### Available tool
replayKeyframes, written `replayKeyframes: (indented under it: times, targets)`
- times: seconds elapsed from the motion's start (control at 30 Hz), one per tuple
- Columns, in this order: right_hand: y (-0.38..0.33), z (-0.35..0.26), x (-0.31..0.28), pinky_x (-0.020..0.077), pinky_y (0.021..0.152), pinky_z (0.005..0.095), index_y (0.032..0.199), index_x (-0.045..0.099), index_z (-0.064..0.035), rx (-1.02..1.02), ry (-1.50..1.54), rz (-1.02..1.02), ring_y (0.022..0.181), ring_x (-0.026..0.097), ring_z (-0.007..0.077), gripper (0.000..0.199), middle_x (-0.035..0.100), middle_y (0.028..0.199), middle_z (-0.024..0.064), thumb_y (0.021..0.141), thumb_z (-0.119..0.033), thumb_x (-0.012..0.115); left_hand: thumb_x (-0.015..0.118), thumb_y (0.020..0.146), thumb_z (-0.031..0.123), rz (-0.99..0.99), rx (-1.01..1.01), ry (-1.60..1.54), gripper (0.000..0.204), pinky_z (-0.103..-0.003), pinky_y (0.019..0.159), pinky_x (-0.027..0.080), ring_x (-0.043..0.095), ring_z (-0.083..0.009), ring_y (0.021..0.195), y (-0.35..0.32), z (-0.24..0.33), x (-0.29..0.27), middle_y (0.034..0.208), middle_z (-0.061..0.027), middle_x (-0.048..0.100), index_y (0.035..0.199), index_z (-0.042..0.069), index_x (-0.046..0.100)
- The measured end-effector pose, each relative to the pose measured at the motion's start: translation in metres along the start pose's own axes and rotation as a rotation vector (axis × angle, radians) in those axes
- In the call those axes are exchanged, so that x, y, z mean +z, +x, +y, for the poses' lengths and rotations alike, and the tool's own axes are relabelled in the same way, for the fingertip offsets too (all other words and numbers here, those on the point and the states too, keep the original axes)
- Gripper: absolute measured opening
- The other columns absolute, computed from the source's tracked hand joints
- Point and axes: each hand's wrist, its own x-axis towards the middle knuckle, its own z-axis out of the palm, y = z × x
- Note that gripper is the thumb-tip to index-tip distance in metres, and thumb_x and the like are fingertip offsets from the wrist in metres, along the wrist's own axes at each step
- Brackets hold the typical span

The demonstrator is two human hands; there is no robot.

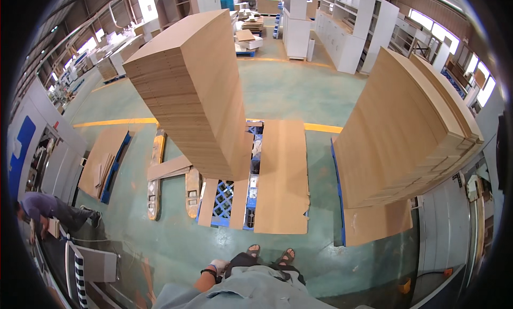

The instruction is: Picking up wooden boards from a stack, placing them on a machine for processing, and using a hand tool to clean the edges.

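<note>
My left hand (219, 264), in a whitish glove with a dark band at the wrist, hangs low beside my dark trousers. Its fingers are too small and partly hidden to make out, and no held thing shows. My right hand is out of the picture. In front of my sandalled feet lies a blue pallet (223, 199) with cardboard strips on it. A broad brown cardboard sheet (281, 175) covers its right part. On its left part rises a tall stack of brown boards (184, 90), apart from my hand.
Another large stack of boards (401, 132) stands at right on a cardboard-covered blue pallet. Yellow pallet-truck forks (155, 180) lie at left, near a low pallet with boards (101, 167). A bending person (59, 210) is beside machinery at far left. White cabinets (342, 36) stand behind.
</note>
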Motion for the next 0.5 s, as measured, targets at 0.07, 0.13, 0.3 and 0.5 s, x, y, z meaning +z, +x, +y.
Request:
replayKeyframes:
  times: [0.07, 0.13, 0.3, 0.5]
  targets:
    - [0.004, -0.003, 0.01, 0.0578, 0.094, 0.0496, 0.133, 0.064, -0.0048, -0.013, 0.021, 0.024, 0.108, 0.072, 0.0353, 0.045, 0.073, 0.121, 0.0199, 0.102, -0.037, 0.061, 0.06, 0.099, 0.034, 0.004, 0.273, 0.617, 0.027, -0.041, 0.083, 0.059, 0.074, -0.0245, 0.087, 0.02, 0.0, -0.023, 0.099, -0.0119, 0.076, 0.115, 0.016, 0.073]
    - [0.013, -0.006, 0.024, 0.0576, 0.094, 0.0495, 0.132, 0.064, -0.0047, -0.02, 0.048, 0.042, 0.109, 0.072, 0.0354, 0.045, 0.073, 0.121, 0.02, 0.101, -0.037, 0.062, 0.062, 0.1, 0.033, -0.009, 0.409, 0.919, 0.029, -0.041, 0.083, 0.06, 0.075, -0.0249, 0.091, 0.022, 0.022, -0.046, 0.098, -0.0125, 0.077, 0.113, 0.01, 0.073]
    - [0.034, -0.012, 0.06, 0.0571, 0.095, 0.0495, 0.131, 0.065, -0.0045, -0.041, 0.093, 0.076, 0.109, 0.072, 0.0355, 0.043, 0.073, 0.121, 0.0202, 0.101, -0.035, 0.062, 0.063, 0.102, 0.03, 0.065, -0.019, -0.44, 0.037, -0.045, 0.082, 0.062, 0.075, -0.0298, 0.09, 0.035, 0.031, -0.082, 0.106, -0.0161, 0.075, 0.123, 0.0, 0.068]
    - [0.055, -0.018, 0.094, 0.0565, 0.096, 0.0495, 0.129, 0.067, -0.0042, -0.073, 0.138, 0.122, 0.109, 0.072, 0.0357, 0.042, 0.073, 0.12, 0.0204, 0.1, -0.034, 0.063, 0.059, 0.103, 0.026, -0.018, 0.012, -0.408, 0.022, -0.04, 0.065, 0.059, 0.07, -0.0257, 0.072, 0.043, 0.047, -0.101, 0.086, -0.0095, 0.068, 0.108, 0.005, 0.063]
